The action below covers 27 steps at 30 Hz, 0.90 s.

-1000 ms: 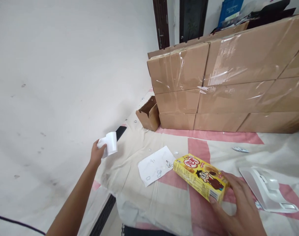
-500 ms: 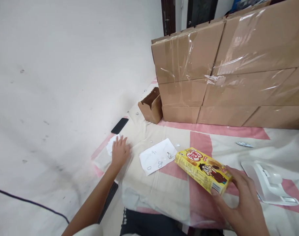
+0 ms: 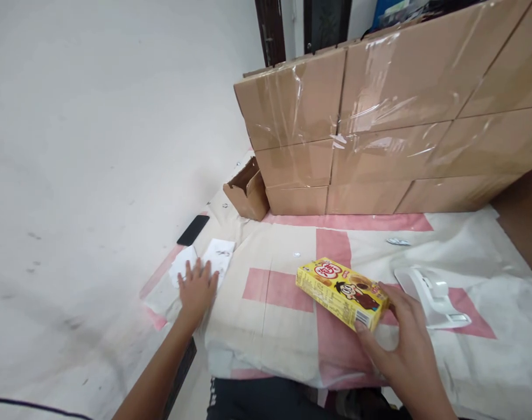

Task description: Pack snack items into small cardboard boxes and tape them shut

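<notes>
My right hand grips the near end of a yellow snack box with a cartoon face, holding it just above the pink-and-cream cloth. My left hand lies flat with fingers spread on white paper sheets at the cloth's left edge. One sheet pokes out left of the fingers, another lies beyond them.
A wall of taped cardboard cartons stands at the back. A small open carton sits at its left foot. A black phone lies on the floor near the papers. A white plastic tool rests right of the snack box.
My left hand held a curled white paper in the air, then came down flat onto the cloth. The sheet that lay mid-cloth is now under that hand at the left edge. The snack box stayed gripped.
</notes>
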Each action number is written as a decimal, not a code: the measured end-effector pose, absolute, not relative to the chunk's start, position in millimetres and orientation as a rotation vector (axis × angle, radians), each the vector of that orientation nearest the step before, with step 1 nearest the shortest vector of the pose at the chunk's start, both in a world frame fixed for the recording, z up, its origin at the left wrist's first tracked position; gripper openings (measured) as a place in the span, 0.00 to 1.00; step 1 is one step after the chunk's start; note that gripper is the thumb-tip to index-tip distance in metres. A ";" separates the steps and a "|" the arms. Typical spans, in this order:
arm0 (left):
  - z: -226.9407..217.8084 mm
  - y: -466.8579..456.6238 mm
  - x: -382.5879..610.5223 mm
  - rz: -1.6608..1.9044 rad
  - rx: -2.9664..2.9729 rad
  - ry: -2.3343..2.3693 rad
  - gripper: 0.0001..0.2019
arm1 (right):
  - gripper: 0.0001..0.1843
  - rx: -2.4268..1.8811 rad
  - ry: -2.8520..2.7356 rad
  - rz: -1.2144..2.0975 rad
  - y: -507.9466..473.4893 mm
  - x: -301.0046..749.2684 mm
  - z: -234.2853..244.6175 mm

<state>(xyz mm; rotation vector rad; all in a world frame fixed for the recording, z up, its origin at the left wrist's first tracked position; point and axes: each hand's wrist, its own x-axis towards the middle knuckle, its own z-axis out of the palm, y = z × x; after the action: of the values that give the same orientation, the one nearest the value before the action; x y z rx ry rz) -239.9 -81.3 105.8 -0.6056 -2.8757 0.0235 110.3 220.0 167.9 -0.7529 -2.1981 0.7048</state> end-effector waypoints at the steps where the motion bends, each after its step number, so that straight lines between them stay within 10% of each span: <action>1: 111.3 -88.9 -245.3 0.014 -0.536 -2.815 0.26 | 0.31 -0.762 -2.195 0.716 219.3 111.1 168.1; 15: 125.5 133.4 -182.5 -0.522 -1.663 -2.710 0.10 | 0.32 -1.117 -1.654 1.281 226.7 109.7 149.5; 27: 136.1 147.9 -195.6 -0.685 -1.690 -2.572 0.11 | 0.29 -1.053 -1.694 1.182 221.8 108.5 159.1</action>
<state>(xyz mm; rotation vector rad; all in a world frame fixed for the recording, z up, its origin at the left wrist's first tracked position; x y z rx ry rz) -195.6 147.9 136.1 -1.6898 -2.5724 -0.6850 108.5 221.8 159.1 -1.0527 -1.6942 1.1822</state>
